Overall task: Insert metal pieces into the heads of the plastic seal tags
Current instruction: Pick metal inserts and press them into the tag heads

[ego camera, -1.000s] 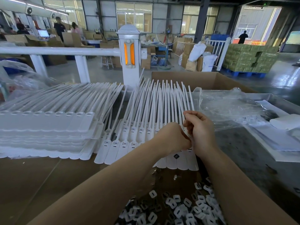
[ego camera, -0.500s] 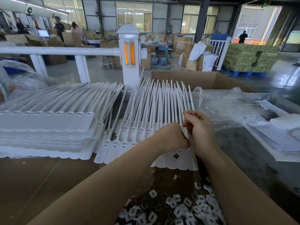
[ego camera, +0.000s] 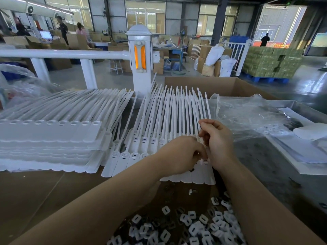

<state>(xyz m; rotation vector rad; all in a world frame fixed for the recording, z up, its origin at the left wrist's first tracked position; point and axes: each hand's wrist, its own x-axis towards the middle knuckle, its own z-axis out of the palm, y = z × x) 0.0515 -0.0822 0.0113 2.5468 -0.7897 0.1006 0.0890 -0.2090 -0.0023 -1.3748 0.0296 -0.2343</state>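
A row of joined white plastic seal tags [ego camera: 155, 138] lies in front of me, heads near, thin tails pointing away. My left hand [ego camera: 178, 154] hovers over the heads at the right end of the row, fingers curled down; what its fingertips hold is hidden. My right hand [ego camera: 216, 140] pinches the tail of one of the rightmost tags, just above its head. A heap of small white and dark metal pieces [ego camera: 192, 227] lies on the cardboard below my forearms.
A tall stack of tag sheets [ego camera: 47, 144] fills the left. Crumpled clear plastic [ego camera: 247, 117] and white sheets [ego camera: 309, 151] lie at the right. An open cardboard box [ego camera: 212, 85] and a white railing post [ego camera: 140, 59] stand behind.
Both hands stay at the right end of the tag row; my left hand has shifted slightly. Nothing else has moved.
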